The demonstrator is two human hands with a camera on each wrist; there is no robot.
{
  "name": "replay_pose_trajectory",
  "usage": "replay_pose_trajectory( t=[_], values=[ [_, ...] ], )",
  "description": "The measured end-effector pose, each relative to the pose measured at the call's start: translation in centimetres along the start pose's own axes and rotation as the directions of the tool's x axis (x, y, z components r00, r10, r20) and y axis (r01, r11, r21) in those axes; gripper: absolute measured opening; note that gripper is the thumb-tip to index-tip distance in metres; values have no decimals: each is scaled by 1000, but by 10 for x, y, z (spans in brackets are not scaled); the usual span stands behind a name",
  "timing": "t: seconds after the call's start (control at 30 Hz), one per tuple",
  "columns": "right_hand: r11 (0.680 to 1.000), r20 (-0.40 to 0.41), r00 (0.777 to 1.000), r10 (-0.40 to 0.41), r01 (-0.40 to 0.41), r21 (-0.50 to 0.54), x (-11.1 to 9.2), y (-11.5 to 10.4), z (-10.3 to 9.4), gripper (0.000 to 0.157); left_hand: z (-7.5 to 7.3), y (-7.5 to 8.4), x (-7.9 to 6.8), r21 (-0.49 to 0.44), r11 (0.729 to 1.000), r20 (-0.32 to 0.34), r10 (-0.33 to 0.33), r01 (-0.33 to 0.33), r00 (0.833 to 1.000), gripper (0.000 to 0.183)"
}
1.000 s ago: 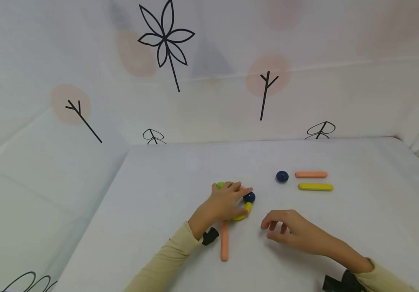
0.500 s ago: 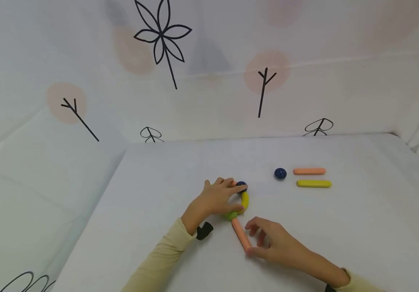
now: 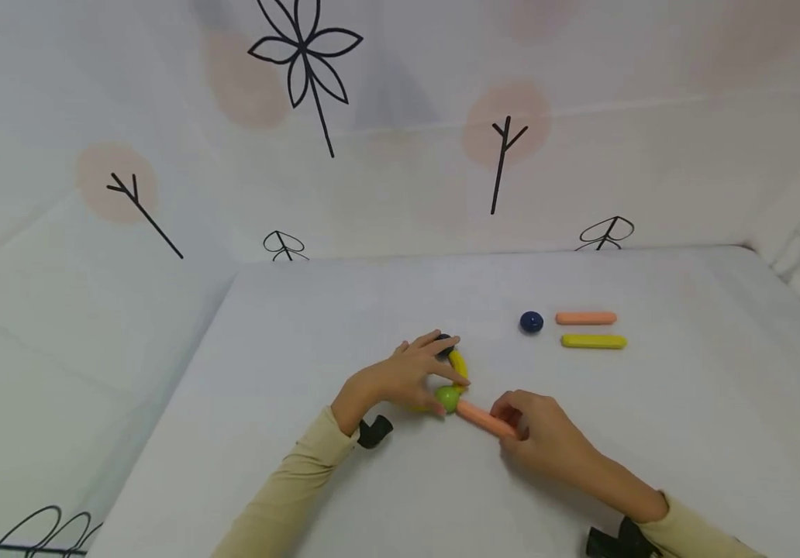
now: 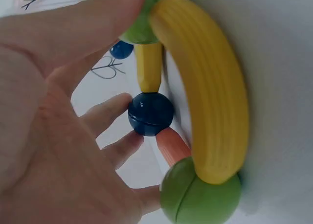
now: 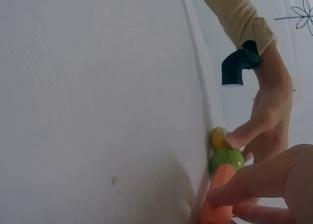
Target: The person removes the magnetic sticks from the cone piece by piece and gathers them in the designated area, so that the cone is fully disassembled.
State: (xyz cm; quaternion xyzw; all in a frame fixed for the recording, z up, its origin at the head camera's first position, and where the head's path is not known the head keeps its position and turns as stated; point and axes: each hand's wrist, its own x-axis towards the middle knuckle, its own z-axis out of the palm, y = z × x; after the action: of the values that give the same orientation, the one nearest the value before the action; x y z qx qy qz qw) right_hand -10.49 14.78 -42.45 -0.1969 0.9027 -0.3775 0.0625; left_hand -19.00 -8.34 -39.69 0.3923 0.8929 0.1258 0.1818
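Orange stick [image 3: 481, 417] | long axis slants near-right from green ball [image 3: 448, 398] | right hand [image 3: 545, 435] pinching it | left hand [image 3: 403, 377] spread

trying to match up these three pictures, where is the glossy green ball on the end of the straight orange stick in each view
Head: glossy green ball, below and slightly right of centre, between the hands.
Left wrist: same ball at the top edge near the middle, cut off by the frame.
Right wrist: same ball, lower right, beyond the straight orange stick.
Shared landmark: left hand, its thumb by this ball.
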Motion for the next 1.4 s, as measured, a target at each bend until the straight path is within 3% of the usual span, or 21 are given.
replay_pose_trajectory(
  t=[0.17,0.67,1.0,1.4],
  values=[
    [1000,-52,999,-8,8,-1,2,5,-7,24,1,3,2,-40,999,-4,-15,15,1000,52],
    [995,-59,995,-74,78,65,-4,14,-11,23,9,4,-5,-81,996,-76,-39,33,996,45],
    [999,-129,992,15,-10,37,-14,12,-5,23,12,9,-1,-45,997,-119,-61,56,991,43],
    [999,-168,985,28,-30,-11,-25,-1,2,21,14,7,-4,14,999,-185,-38,42,982,40]
  ],
)
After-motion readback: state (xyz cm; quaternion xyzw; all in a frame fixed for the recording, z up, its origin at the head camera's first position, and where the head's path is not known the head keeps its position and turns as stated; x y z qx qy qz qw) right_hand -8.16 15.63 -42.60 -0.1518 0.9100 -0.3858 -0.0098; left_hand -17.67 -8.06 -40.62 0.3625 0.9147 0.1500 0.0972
